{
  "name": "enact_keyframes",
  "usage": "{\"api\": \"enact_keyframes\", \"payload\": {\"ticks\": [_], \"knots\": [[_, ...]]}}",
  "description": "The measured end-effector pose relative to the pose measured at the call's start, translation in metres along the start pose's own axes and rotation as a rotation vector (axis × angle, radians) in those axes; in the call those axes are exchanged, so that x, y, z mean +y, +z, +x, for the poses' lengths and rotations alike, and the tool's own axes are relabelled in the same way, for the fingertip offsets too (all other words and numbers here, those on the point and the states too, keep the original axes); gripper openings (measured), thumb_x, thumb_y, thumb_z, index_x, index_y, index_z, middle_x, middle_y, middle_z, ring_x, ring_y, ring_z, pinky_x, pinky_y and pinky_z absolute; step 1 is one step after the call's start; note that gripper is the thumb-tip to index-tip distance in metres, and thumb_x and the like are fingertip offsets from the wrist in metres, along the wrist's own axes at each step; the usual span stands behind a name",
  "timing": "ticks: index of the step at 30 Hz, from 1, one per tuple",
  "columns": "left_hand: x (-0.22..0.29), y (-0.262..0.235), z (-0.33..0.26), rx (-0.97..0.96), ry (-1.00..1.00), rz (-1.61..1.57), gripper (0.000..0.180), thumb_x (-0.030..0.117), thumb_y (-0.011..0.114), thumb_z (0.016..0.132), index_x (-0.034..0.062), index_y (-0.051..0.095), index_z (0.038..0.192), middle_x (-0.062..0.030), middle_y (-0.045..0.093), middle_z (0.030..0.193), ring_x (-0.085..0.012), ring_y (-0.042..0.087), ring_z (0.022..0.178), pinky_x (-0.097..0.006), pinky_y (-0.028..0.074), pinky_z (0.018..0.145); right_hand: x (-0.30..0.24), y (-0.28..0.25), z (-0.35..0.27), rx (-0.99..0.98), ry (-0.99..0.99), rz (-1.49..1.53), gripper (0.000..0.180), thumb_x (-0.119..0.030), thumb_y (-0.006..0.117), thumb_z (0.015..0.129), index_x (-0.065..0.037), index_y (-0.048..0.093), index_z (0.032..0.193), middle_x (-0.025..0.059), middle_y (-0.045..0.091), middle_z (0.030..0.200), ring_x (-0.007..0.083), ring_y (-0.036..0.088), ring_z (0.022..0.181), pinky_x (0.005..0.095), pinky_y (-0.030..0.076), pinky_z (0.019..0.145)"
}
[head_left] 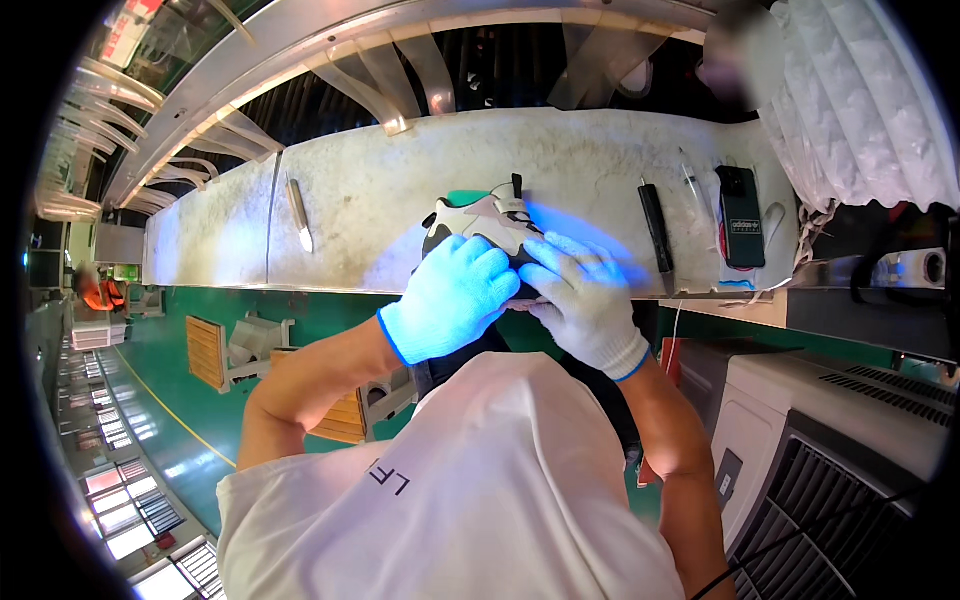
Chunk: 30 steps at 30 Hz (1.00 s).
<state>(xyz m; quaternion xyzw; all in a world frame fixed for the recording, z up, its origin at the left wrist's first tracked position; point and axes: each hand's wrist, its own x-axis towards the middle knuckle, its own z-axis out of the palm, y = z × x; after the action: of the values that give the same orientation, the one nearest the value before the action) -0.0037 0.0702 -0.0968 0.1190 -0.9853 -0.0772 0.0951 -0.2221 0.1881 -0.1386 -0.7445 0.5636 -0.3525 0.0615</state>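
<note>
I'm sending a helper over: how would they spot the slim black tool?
Find the long pale workbench. On its right-hand part, between the gloved right hand and the dark phone, lies the slim black tool. It is much narrower than the phone, and black where the tan-handled tool farther left is light.

Your gloved left hand [450,297] and gloved right hand [587,297] are covered in matt knitted cloth, its texture slightly rough. The shoe upper [479,222] under them looks smooth, its exact material hard to tell. Your shirt [460,480] is soft, creased matt cloth. You have a worn benchtop [360,190], scuffed and stained, with a dull sheen. Beyond it, the rail [165,140] looks like smooth metal; the hanging strips [430,72] are clear, glossy plastic. The floor [160,370] is smooth and shiny, the slatted panel [205,352] wood.
</note>
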Motion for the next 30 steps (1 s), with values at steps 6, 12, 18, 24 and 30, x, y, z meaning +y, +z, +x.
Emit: {"api": "enact_keyframes", "payload": {"ticks": [6, 12, 18, 24, 30], "knots": [[-0.014, -0.013, 0.02, -0.116, -0.241, -0.192, 0.036, 0.036, 0.09, 0.078, 0.0104, 0.072, 0.094, -0.012, 0.068, 0.099, -0.0355, 0.069, 0.101, -0.048, 0.057, 0.087, -0.005, -0.002, 0.007, 0.067, 0.106, 0.116, 0.046, -0.016, 0.095, 0.073, -0.013, 0.067, 0.11, 0.0095, 0.07, 0.13, 0.0376, 0.068, 0.124, 0.0524, 0.054, 0.099], [-0.019, -0.02, 0.035, -0.229, -0.359, -0.26, 0.048, 0.051, 0.093, 0.076, 0.0096, 0.075, 0.091, -0.0121, 0.071, 0.098, -0.037, 0.072, 0.092, -0.048, 0.059, 0.078, 0.0, 0.007, 0.006, 0.155, 0.116, 0.182, 0.048, -0.024, 0.099, 0.076, -0.009, 0.066, 0.108, 0.0139, 0.072, 0.119, 0.0389, 0.071, 0.109, 0.051, 0.056, 0.09], [-0.025, -0.01, 0.034, -0.259, -0.38, -0.327, 0.05, 0.053, 0.095, 0.075, 0.0104, 0.076, 0.09, -0.0121, 0.071, 0.095, -0.037, 0.073, 0.092, -0.048, 0.058, 0.077, -0.005, 0.009, 0.007, 0.179, 0.141, 0.178, 0.044, -0.022, 0.096, 0.077, -0.01, 0.066, 0.107, 0.0116, 0.071, 0.121, 0.0374, 0.071, 0.11, 0.0502, 0.054, 0.09], [-0.023, -0.008, 0.027, -0.161, -0.34, -0.336, 0.046, 0.047, 0.095, 0.074, 0.0104, 0.072, 0.09, -0.0112, 0.069, 0.096, -0.0357, 0.071, 0.096, -0.049, 0.057, 0.08, -0.006, 0.004, 0.011, 0.152, 0.133, 0.145, 0.043, -0.022, 0.096, 0.075, -0.011, 0.068, 0.107, 0.0097, 0.072, 0.121, 0.0364, 0.071, 0.111, 0.0495, 0.054, 0.093], [-0.009, 0.001, 0.013, 0.002, -0.25, -0.178, 0.045, 0.037, 0.094, 0.074, 0.0109, 0.067, 0.099, -0.0123, 0.068, 0.106, -0.0379, 0.068, 0.103, -0.049, 0.057, 0.085, 0.003, -0.001, 0.007, 0.037, 0.067, 0.105, 0.05, -0.02, 0.097, 0.072, -0.012, 0.068, 0.111, 0.0084, 0.071, 0.128, 0.0357, 0.07, 0.119, 0.0511, 0.055, 0.096]]}}
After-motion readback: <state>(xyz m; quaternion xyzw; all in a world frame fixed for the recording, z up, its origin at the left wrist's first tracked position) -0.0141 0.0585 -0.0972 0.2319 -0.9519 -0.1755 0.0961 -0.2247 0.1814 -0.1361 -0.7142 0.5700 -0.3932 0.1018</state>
